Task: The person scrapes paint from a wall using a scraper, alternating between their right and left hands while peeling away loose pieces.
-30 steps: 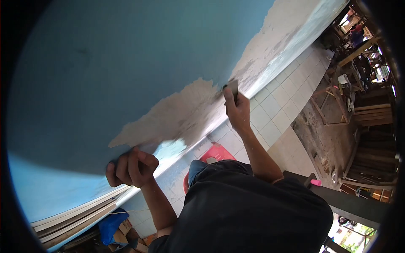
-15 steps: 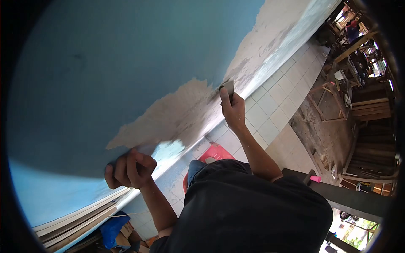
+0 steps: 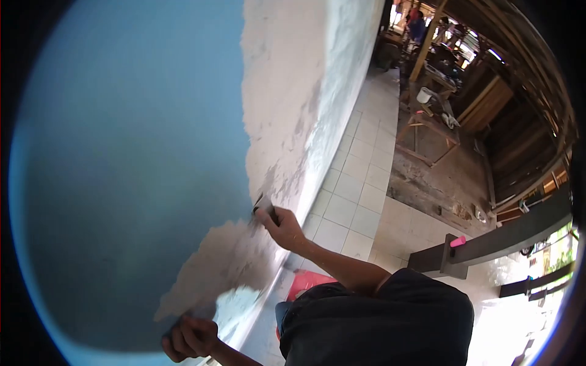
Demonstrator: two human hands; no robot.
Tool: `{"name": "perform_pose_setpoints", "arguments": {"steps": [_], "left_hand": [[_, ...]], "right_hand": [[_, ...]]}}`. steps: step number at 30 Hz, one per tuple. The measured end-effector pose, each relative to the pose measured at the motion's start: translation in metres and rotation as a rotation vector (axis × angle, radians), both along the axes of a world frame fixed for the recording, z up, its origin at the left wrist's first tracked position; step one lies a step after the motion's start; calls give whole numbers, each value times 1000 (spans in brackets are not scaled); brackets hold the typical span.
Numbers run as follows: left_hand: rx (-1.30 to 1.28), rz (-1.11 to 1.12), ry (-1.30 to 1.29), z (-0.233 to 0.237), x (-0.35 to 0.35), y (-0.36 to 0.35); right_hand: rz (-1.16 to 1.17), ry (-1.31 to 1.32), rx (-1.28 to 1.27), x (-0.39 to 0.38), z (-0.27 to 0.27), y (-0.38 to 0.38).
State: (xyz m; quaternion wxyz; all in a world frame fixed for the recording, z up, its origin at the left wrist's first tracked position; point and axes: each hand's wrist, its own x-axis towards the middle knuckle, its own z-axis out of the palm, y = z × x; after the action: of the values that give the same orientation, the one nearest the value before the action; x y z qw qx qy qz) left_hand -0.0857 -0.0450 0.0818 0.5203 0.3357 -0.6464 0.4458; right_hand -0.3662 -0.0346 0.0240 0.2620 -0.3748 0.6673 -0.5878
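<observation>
A blue wall [image 3: 140, 152] fills the left side, with a bare whitish patch [image 3: 284, 79] running down its lower part. My right hand [image 3: 282, 227] is closed around a small grey sanding piece [image 3: 264, 206], pressed to the wall where blue paint meets the patch. Lower down, near the patch's bottom tip, my left hand [image 3: 190, 338] rests by the wall with curled fingers; whatever they hold, if anything, is hidden.
Pale floor tiles [image 3: 351, 201] run along the wall. A red plastic stool [image 3: 310, 282] is beneath me. A wooden table [image 3: 430, 125] bears a white container [image 3: 424, 94]. A dark beam [image 3: 506, 222] carries a pink object [image 3: 458, 241].
The view has turned and shifted, so the wall patch stands more upright and both hands appear lower. My right hand still grips the grey piece at the paint edge.
</observation>
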Motion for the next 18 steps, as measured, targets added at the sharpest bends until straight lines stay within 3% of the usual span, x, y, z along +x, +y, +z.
{"name": "perform_pose_setpoints", "arguments": {"steps": [4, 7, 18], "left_hand": [[26, -4, -7, 5, 0, 2], [50, 14, -9, 1, 1, 3], [-3, 11, 6, 8, -6, 3]], "right_hand": [[12, -69, 69, 1, 1, 7], [3, -14, -17, 4, 20, 2], [42, -3, 25, 1, 5, 3]]}}
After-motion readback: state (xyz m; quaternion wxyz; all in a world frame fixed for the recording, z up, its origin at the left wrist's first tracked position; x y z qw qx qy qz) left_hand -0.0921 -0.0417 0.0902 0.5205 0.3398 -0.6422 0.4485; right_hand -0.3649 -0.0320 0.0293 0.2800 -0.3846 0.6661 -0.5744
